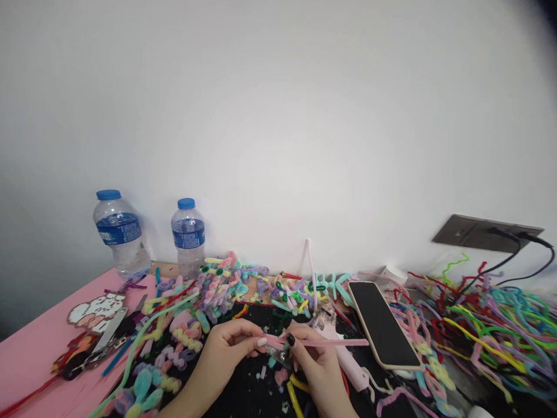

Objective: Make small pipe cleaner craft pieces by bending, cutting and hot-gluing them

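A pink pipe cleaner [342, 343] stretches sideways between my two hands, its free end pointing right. My left hand [235, 342] is closed, pinching its left end between thumb and fingers. My right hand [315, 363] is closed too, with the pink strand passing between its thumb and index finger. Just under the right thumb shows a metal piece with a screw [282, 356], like the pivot of scissors; the hand hides most of it. Beneath both hands lies a black work surface [239, 383] sprinkled with small scraps.
A pink glue gun [352, 367] and a phone [383, 325] lie to the right. Beyond them is a tangle of coloured pipe cleaners [513, 325] below a wall socket [483, 232] with plugged cables. At left stand two water bottles [188, 233]; scissors [108, 334] rest on pink board [26, 354].
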`<state>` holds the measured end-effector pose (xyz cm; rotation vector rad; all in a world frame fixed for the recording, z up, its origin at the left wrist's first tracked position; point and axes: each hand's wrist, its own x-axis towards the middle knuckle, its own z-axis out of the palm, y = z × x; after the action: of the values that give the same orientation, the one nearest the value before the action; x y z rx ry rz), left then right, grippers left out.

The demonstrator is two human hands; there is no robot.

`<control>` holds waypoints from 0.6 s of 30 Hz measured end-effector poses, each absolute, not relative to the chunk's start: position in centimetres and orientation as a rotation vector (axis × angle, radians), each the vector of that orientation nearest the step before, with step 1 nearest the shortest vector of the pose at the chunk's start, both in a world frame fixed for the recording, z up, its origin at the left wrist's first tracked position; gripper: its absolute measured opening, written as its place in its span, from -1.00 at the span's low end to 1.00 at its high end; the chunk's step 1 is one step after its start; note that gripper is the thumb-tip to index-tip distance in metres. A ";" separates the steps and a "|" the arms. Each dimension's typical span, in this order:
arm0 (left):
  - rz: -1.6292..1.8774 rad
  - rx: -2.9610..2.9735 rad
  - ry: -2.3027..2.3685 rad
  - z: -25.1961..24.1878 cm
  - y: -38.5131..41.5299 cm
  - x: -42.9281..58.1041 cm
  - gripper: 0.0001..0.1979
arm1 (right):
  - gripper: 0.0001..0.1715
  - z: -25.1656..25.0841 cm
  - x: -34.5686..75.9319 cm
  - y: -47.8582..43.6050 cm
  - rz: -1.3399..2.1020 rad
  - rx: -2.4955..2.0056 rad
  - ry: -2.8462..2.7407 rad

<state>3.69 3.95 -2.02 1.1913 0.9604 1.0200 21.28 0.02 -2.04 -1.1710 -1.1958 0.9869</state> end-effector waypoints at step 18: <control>1.031 1.058 1.020 -1.8 3.7 4.0 -0.83 | -0.94 -2.1 21.5 0.1 0.918 -1.112 -1.294</control>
<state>3.95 3.74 -1.78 1.0584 1.0201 1.0314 21.52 0.13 -2.12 -1.1117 -1.2943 0.9175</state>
